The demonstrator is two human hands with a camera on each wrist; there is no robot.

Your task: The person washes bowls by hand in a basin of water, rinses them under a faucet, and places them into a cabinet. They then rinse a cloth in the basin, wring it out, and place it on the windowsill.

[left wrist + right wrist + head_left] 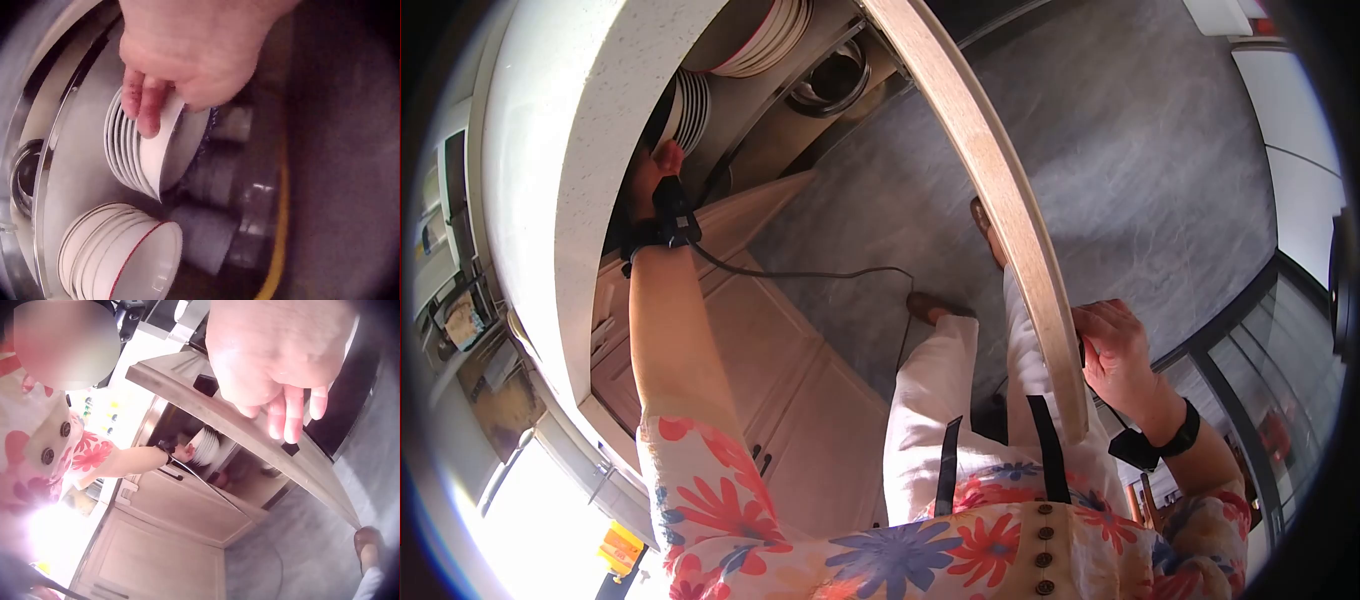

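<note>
My left hand point(652, 182) reaches into the pulled-out drawer. In the left wrist view its fingers point(149, 115) lie over the outside of a stack of white bowls point(128, 153) standing on edge, gripping the frontmost bowl point(153, 153) at its rim. The thumb is hidden behind the hand. That bowl shows a blue pattern inside. My right hand point(1115, 350) is at the outer side of the wooden drawer front point(990, 170), its fingers curled over the dark handle point(290, 449), mostly covered by the hand.
Beside the held stack lies another stack of white bowls, the front one a red-rimmed bowl point(147, 269). A round metal pan point(830, 80) sits beyond a metal rail. The pale countertop point(600, 130) overhangs the drawer. A cable point(820, 272) hangs from the left wrist.
</note>
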